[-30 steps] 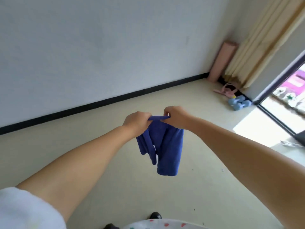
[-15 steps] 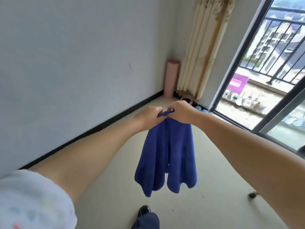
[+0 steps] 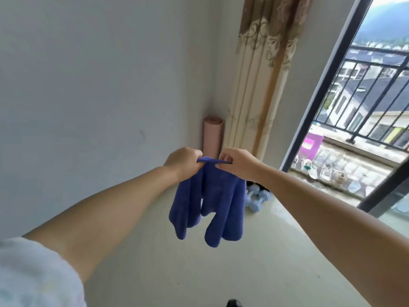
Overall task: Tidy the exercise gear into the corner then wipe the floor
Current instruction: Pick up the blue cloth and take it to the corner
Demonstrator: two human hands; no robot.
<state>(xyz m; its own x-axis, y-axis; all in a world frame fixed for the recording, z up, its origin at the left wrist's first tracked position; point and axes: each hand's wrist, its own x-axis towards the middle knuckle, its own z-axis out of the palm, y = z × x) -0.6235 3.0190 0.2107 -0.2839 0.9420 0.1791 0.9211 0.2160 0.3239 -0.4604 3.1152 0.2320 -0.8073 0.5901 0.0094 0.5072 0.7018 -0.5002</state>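
Note:
A blue cloth [image 3: 208, 207] hangs in folds in front of me, above the pale floor [image 3: 254, 273]. My left hand [image 3: 183, 160] and my right hand [image 3: 236, 161] both pinch its top edge, close together. In the corner behind them a rolled pink mat [image 3: 213, 136] stands upright against the wall. Light-blue dumbbells [image 3: 257, 198] lie on the floor beside it, partly hidden by the cloth and my right arm.
A beige patterned curtain [image 3: 261, 80] hangs next to the mat. A dark-framed glass door [image 3: 325, 85] on the right looks out on a balcony railing. A white wall [image 3: 99, 85] runs along the left. A dark shoe tip [image 3: 234, 303] shows at the bottom edge.
My view has tilted up and turned toward the corner and window. The hands still hold the cloth's top edge; it now hangs lower and more spread out.

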